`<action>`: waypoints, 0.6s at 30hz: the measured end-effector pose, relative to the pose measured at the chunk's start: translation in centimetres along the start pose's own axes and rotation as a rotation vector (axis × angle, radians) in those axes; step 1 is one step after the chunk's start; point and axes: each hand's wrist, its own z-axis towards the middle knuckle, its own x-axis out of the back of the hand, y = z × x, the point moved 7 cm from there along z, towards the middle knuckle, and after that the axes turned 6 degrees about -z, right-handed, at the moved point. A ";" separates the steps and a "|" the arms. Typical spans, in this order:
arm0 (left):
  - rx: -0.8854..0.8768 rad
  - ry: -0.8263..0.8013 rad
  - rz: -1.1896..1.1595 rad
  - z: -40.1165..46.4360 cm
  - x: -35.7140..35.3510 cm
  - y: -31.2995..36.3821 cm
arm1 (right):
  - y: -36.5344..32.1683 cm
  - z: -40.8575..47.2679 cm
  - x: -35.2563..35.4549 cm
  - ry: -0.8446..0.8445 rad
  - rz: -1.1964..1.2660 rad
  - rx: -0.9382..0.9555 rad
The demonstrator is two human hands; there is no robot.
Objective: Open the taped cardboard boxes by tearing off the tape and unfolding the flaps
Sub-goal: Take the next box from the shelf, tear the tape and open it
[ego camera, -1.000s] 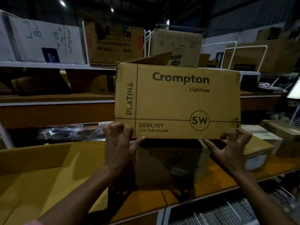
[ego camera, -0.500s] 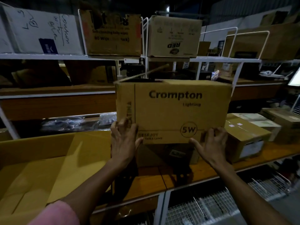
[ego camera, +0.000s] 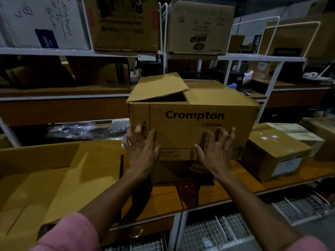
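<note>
two spread hands against the front of a crompton box on the wooden surface

the crompton box (ego camera: 192, 124) stands on the orange-brown surface (ego camera: 163, 196), between an opened box (ego camera: 45, 178) on the left and a small sealed box (ego camera: 275, 151) on the right. its top left flap (ego camera: 159, 86) is lifted and tilted, showing a dark gap beneath. the left hand (ego camera: 140, 151) and right hand (ego camera: 216, 151) are both open, fingers splayed over the printed front face, gripping nothing. pink sleeves (ego camera: 68, 232) show at the bottom edge.
</note>
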 end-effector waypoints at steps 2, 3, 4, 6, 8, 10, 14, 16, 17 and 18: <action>-0.045 0.019 0.050 0.4 0.2 0.5 | -0.1 0.0 0.0 0.017 -0.009 0.018; -0.086 0.021 0.070 0.7 0.3 1.0 | -0.2 0.1 0.2 0.031 -0.014 0.035; -0.133 0.023 0.085 1.0 0.4 1.7 | -0.4 0.3 0.4 0.055 -0.025 0.067; -0.243 0.050 0.094 1.6 1.0 3.5 | -1.3 0.9 1.4 0.132 -0.031 0.152; -0.348 0.098 0.079 2.4 2.1 5.4 | -2.5 2.1 3.2 0.230 0.016 0.220; -0.417 0.118 0.049 3.7 3.3 7.1 | -3.9 3.8 5.6 0.314 0.099 0.279; -0.459 0.044 -0.030 6.5 5.1 9.4 | -7.5 8.2 8.9 0.261 0.162 0.397; -0.426 -0.021 -0.034 8.0 5.3 9.6 | -9.3 10.7 8.9 0.097 0.204 0.404; -0.405 -0.033 -0.024 8.7 5.4 9.5 | -9.9 11.8 8.5 0.021 0.204 0.395; -0.379 -0.027 -0.011 9.3 5.6 9.2 | -10.4 12.9 8.0 -0.042 0.192 0.378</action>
